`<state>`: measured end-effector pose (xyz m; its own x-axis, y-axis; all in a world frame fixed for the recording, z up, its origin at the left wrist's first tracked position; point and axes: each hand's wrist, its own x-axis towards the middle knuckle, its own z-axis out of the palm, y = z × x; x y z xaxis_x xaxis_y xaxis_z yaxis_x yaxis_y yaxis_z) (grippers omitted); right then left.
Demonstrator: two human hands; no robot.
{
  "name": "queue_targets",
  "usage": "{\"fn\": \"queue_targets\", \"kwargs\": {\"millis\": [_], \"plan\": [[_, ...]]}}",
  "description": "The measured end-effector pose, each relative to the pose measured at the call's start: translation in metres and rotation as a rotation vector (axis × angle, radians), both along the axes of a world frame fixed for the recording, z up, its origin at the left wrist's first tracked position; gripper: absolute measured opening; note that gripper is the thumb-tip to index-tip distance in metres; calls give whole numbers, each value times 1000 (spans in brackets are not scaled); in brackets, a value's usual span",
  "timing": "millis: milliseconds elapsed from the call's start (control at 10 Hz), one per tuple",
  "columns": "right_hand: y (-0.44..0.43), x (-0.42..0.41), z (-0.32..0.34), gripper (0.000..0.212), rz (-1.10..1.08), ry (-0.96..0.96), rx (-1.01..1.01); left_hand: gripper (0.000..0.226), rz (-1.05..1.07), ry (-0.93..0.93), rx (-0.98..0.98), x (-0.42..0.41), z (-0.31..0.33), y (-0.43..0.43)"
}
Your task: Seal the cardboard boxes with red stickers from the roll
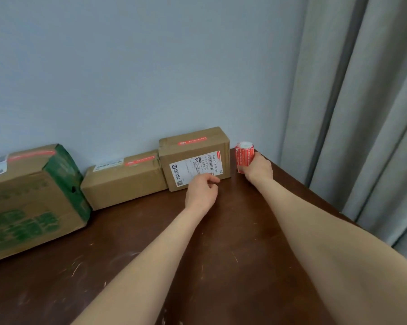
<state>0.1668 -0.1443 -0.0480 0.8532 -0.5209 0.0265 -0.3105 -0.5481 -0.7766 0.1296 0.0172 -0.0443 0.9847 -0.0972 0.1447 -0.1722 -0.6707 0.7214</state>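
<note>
Two hands out: right hand [258,168] grips sticker roll [244,157] upright at bench [221,242] right edge; left hand [201,192] curled against rightmost box [186,152], grasp unclear.

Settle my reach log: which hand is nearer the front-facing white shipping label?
Left. Left hand at the label's lower edge; right hand off to its right, gripping the red sticker roll.

The small brown cardboard box [217,134] wears a red sticker strip [192,140] on top and a white paper label [193,168] with black print in front. The low brown cardboard box [125,184] and the large brown cardboard box [29,207], printed green, are striped red on top likewise. The paper roll of red stickers [244,158] shows pale lettering and a white core. The dark brown wooden table [151,231] has pale scratches.
</note>
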Motion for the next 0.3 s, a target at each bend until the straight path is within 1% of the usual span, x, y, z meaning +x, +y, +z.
{"fn": "queue_targets", "kwargs": {"millis": [200, 300], "plan": [[0, -15, 4, 68, 15, 58, 22, 27, -6, 12, -8, -15, 4, 9], [5, -32, 11, 76, -3, 77, 28, 27, 13, -3, 21, -28, 9, 18]]}}
